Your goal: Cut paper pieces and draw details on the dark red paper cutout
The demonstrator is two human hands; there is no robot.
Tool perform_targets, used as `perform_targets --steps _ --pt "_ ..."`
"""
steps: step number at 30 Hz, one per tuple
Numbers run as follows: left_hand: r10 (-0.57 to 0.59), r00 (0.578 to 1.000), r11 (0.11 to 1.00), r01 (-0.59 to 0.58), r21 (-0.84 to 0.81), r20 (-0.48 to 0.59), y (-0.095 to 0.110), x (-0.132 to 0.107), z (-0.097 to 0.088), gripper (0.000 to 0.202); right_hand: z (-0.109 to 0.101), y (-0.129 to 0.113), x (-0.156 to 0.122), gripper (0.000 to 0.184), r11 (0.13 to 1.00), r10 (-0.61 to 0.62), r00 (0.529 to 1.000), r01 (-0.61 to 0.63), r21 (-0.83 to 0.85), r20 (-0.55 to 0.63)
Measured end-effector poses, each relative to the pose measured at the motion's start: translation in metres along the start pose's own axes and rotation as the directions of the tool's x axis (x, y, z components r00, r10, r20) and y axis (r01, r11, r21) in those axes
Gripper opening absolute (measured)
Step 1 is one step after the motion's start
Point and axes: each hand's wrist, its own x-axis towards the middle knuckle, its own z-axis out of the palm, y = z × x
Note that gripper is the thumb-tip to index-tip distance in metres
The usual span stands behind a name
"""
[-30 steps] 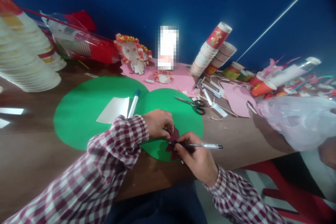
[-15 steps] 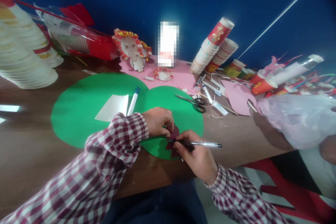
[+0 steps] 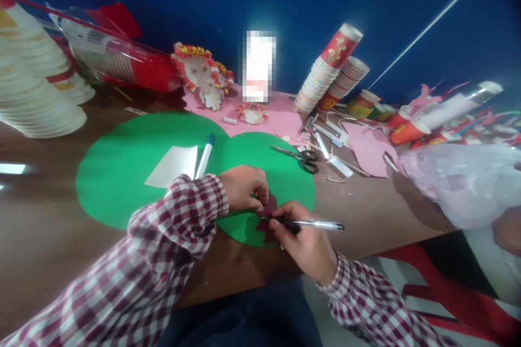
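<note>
My right hand (image 3: 307, 241) is closed around a pen (image 3: 321, 224), with its tip pointing left at a small dark maroon cut-out piece (image 3: 269, 207). Fingers of my left hand (image 3: 246, 190) are bent down and pinch the upper left edge of that piece. The maroon piece lies over the smaller green round sheet (image 3: 240, 230), partly covered by my fingers. On the larger green round sheet (image 3: 109, 173) rest a white paper piece (image 3: 173, 167) and a marker with a blue cap (image 3: 205, 156). Scissors (image 3: 299, 158) lie beyond my right hand.
Tall stacks of paper cups (image 3: 40, 87) stand at the left, and leaning cup stacks (image 3: 325, 73) at the back. Pink paper (image 3: 280, 114) holds ruffled paper-cup crafts (image 3: 197, 70). A plastic bag (image 3: 459, 184) sits at the right edge, near a red chair (image 3: 456, 293).
The view has shifted very slightly. Both hands, the pen and the maroon piece keep nearly the same positions.
</note>
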Motion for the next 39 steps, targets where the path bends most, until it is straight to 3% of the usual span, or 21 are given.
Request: perform_targets --steps 23,39 --pt "-0.005 1.000 1.000 0.005 -0.009 -0.006 -0.0016 -0.0002 0.0015 0.012 0.0000 -0.0016 -0.0009 0.010 0.998 0.047 0.999 -0.047 0.048 0.017" --pt "-0.002 1.000 1.000 0.002 -0.005 -0.001 0.0002 -0.0009 0.0000 0.010 -0.0011 -0.0043 0.0005 0.010 0.996 0.015 1.000 -0.014 0.084 -0.008"
